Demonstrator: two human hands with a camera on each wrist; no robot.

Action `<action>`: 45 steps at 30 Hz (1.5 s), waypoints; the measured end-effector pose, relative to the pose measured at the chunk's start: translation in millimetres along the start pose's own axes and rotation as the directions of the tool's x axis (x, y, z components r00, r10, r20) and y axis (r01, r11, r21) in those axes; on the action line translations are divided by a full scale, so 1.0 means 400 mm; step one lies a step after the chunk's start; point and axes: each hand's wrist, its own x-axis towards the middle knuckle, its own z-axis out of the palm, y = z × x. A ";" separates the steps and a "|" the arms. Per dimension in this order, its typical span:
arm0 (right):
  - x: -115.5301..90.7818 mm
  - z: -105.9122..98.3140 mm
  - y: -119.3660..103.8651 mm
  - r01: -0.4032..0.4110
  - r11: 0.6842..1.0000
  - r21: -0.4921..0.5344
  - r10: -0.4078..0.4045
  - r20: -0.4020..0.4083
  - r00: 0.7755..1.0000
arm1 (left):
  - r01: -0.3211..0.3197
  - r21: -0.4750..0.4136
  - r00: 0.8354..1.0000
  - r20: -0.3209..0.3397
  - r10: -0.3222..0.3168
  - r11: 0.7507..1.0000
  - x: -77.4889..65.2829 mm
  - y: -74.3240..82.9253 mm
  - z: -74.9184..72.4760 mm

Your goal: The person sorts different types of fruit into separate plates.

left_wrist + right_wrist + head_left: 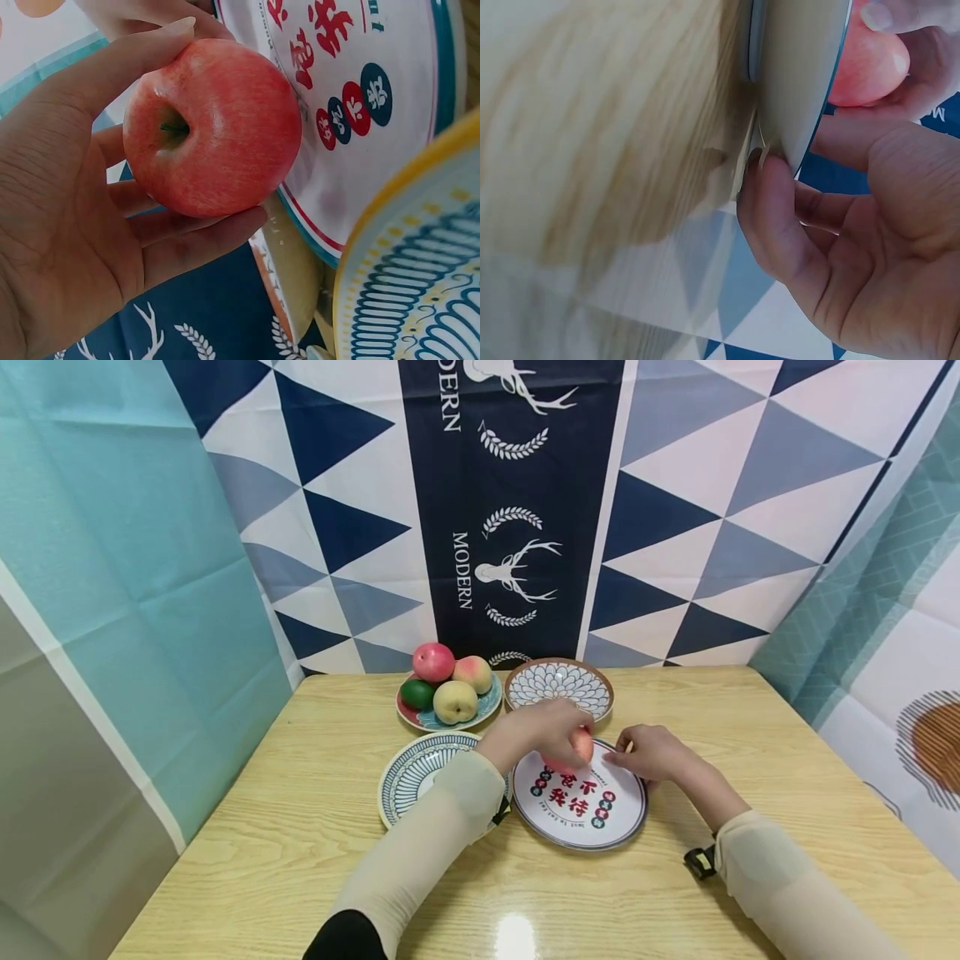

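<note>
My left hand (551,727) grips a red apple (214,127), its thumb over the top and its fingers curled beneath. The apple's stem end faces the palm in the left wrist view. In the head view the apple overlaps the far part of a round white plate (622,827) printed with red and dark characters. At that plate's right edge, my right hand (652,752) pinches the rim. The right wrist view shows the plate's underside (802,67), with right fingers on both sides of the rim and the apple beyond it.
Left of the white plate is a blue-striped plate (397,777), partly covered by my left forearm. Behind stand a brown-rimmed petal-patterned dish (558,681) and a blue plate (491,700) bearing several fruits. The wooden table (262,860) meets a patterned cloth (517,527) at the back.
</note>
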 end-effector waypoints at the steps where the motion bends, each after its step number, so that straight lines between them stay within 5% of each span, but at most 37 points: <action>1: -0.001 -0.001 0.000 -0.002 1.000 0.004 0.002 0.005 1.000 | -0.002 0.002 1.000 0.002 0.002 1.000 0.002 -0.001 0.001; 23: -0.002 0.004 0.006 0.006 0.999 0.036 -0.008 0.037 0.999 | 0.016 0.022 0.998 0.059 -0.017 1.000 0.015 0.021 0.010; 37: 0.001 -0.001 0.009 0.024 1.000 0.017 -0.024 0.031 0.999 | 0.093 -0.023 0.992 0.088 -0.091 0.995 0.006 0.031 0.005; 45: 0.001 0.003 0.008 0.032 0.999 0.008 -0.032 0.022 0.999 | 0.035 -0.012 0.999 0.039 -0.034 0.999 -0.017 0.024 -0.008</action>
